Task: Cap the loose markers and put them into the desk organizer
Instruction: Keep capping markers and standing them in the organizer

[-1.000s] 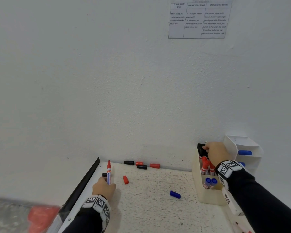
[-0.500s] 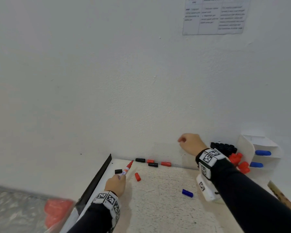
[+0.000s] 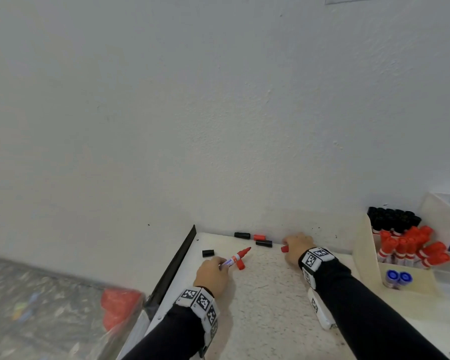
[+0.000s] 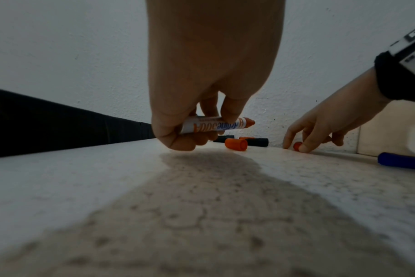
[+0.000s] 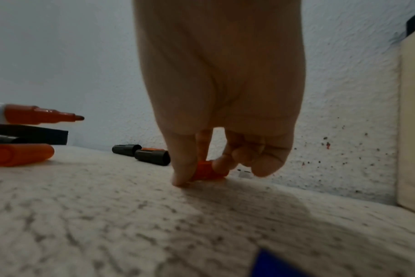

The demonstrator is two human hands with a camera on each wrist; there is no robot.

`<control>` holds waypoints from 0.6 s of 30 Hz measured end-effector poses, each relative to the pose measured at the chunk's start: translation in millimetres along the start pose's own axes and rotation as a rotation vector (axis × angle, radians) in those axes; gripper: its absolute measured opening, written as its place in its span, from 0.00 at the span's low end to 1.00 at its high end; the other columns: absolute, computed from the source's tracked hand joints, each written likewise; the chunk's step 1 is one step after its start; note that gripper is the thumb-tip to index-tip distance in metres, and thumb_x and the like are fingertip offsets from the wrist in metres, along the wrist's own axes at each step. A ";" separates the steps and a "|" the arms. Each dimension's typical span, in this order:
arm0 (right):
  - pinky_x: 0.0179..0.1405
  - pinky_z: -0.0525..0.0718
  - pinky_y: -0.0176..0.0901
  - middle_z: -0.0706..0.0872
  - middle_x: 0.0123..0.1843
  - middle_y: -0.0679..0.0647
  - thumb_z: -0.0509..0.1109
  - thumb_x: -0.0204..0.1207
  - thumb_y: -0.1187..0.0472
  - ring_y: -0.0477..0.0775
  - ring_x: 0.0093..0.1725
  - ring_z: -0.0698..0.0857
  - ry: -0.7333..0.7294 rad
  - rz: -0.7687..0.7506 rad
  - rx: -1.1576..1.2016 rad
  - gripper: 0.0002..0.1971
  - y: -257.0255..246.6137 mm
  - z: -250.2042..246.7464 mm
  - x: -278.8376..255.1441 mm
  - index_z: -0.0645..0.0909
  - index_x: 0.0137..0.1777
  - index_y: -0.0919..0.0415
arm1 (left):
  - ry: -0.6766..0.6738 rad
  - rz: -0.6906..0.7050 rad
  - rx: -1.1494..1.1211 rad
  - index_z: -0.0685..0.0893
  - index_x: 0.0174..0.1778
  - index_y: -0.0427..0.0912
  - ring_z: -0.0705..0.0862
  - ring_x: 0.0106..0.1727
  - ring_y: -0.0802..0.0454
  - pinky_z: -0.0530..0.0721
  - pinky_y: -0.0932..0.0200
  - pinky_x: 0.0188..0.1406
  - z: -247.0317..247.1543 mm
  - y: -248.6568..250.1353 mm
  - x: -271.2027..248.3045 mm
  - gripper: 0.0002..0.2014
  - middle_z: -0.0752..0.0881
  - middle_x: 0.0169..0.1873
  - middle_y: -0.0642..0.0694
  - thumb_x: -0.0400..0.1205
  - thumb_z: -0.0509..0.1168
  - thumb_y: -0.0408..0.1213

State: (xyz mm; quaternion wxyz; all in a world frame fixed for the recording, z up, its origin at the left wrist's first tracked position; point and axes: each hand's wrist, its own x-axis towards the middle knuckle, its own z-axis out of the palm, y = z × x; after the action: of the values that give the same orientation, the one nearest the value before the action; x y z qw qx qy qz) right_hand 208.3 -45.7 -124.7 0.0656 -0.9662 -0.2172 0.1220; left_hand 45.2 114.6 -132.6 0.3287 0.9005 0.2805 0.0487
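My left hand (image 3: 222,263) grips an uncapped red marker (image 3: 235,258) low over the table, with its tip pointing right toward the wall. The marker's white barrel (image 4: 213,125) lies across my curled fingers. My right hand (image 3: 287,249) is down at the foot of the wall and pinches a loose red cap (image 3: 284,248) that lies on the table. Thumb and fingertips close on that cap (image 5: 206,171). The white desk organizer (image 3: 364,255) stands at the right and holds capped black, red and blue markers.
Another red cap (image 3: 240,265) lies just under the marker. A black cap (image 3: 207,253) sits left of it, and two black caps (image 3: 242,235) and a red one (image 3: 259,237) lie along the wall. A blue cap (image 4: 403,163) lies right. A black strip (image 3: 174,266) edges the table's left side.
My right hand left the organizer, swung left and dropped onto the red cap by the wall. My left hand tipped the marker from upright to nearly level.
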 end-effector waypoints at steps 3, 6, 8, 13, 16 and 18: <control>0.62 0.77 0.42 0.82 0.64 0.56 0.65 0.77 0.60 0.57 0.62 0.80 -0.029 -0.022 0.009 0.10 5.1 -0.2 -0.4 0.78 0.58 0.55 | -0.016 -0.008 -0.006 0.79 0.67 0.42 0.81 0.60 0.49 0.74 0.65 0.55 2.5 0.9 -1.9 0.15 0.83 0.61 0.43 0.86 0.55 0.39; 0.46 0.78 0.41 0.84 0.54 0.58 0.65 0.75 0.64 0.57 0.49 0.82 0.064 -0.051 0.112 0.03 7.2 -6.5 -5.0 0.73 0.45 0.56 | -0.024 -0.015 -0.028 0.78 0.67 0.42 0.80 0.62 0.50 0.74 0.65 0.56 3.0 2.4 -6.5 0.16 0.83 0.62 0.43 0.86 0.56 0.39; 0.40 0.75 0.40 0.80 0.48 0.58 0.62 0.75 0.66 0.56 0.44 0.79 0.162 -0.081 0.230 0.04 6.3 -14.5 -11.2 0.70 0.46 0.58 | -0.023 -0.013 -0.047 0.79 0.66 0.42 0.81 0.61 0.50 0.74 0.66 0.55 3.0 4.1 -10.1 0.15 0.83 0.61 0.43 0.86 0.56 0.39; 0.47 0.75 0.39 0.81 0.46 0.52 0.63 0.76 0.66 0.51 0.47 0.79 0.209 -0.153 0.577 0.04 0.2 -38.9 -38.4 0.79 0.43 0.61 | -0.033 0.014 -0.068 0.79 0.67 0.42 0.81 0.60 0.50 0.75 0.65 0.56 3.0 13.9 -22.1 0.15 0.83 0.61 0.44 0.85 0.57 0.39; 0.41 0.78 0.36 0.79 0.37 0.48 0.68 0.74 0.64 0.49 0.40 0.79 0.218 -0.177 0.627 0.04 2.1 -43.0 -57.5 0.78 0.39 0.57 | -0.047 0.037 -0.064 0.78 0.67 0.42 0.81 0.61 0.50 0.76 0.63 0.59 5.6 21.0 -31.0 0.16 0.83 0.62 0.44 0.86 0.57 0.40; 0.35 0.73 0.30 0.78 0.38 0.47 0.67 0.75 0.66 0.50 0.42 0.79 0.215 -0.201 0.568 0.04 6.6 -42.2 -69.2 0.76 0.44 0.57 | -0.056 0.050 -0.068 0.78 0.67 0.42 0.81 0.61 0.50 0.76 0.63 0.59 8.0 26.1 -37.5 0.16 0.82 0.62 0.44 0.86 0.56 0.41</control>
State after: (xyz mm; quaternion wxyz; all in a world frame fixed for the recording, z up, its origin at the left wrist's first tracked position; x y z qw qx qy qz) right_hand 161.5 -84.8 -70.9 0.3669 -0.8904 -0.2607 0.0678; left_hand 28.3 73.5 -119.0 0.3655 0.8966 0.2467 0.0413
